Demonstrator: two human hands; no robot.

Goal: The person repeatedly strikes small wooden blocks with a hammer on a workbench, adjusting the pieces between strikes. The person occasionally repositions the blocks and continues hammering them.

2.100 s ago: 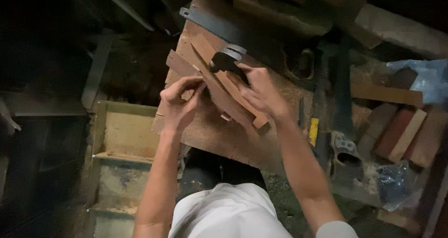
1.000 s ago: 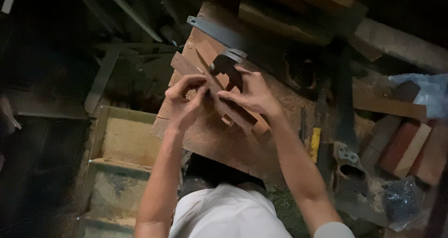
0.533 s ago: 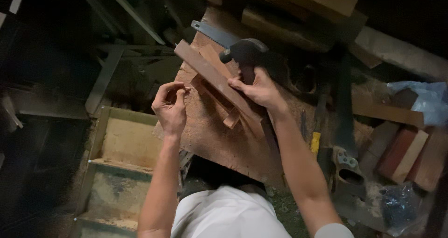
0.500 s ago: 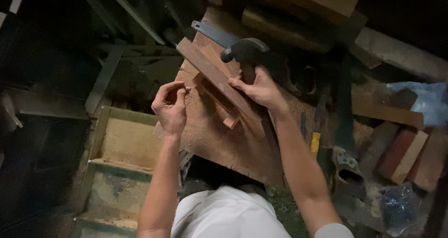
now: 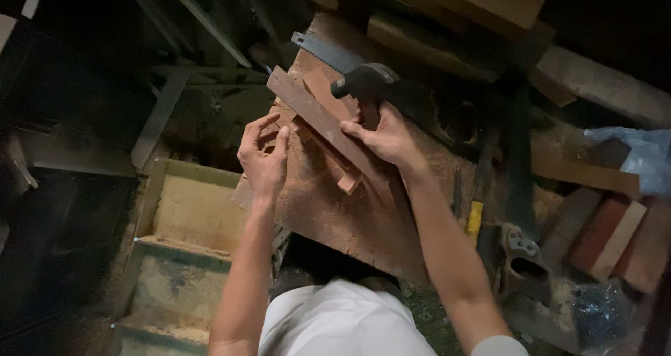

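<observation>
My right hand (image 5: 386,138) grips the handle of a dark-headed hammer (image 5: 365,83), whose head is raised above a long reddish wooden strip (image 5: 318,122). The strip lies diagonally over shorter wood pieces (image 5: 346,181) on a worn brown board (image 5: 335,209). My left hand (image 5: 264,159) sits at the strip's left side, thumb and forefinger pinched together near the wood; whatever they pinch is too small to make out.
A handsaw blade (image 5: 328,48) lies behind the board. At the left stands a wooden box frame (image 5: 185,216). To the right are a yellow-handled tool (image 5: 475,220), a metal clamp (image 5: 521,258), reddish wood blocks (image 5: 604,234) and a blue plastic bag (image 5: 639,153).
My right hand has lifted the hammer off the wood and raised its head behind the strip. My left hand drew back to the strip's left side, its fingers pinched.
</observation>
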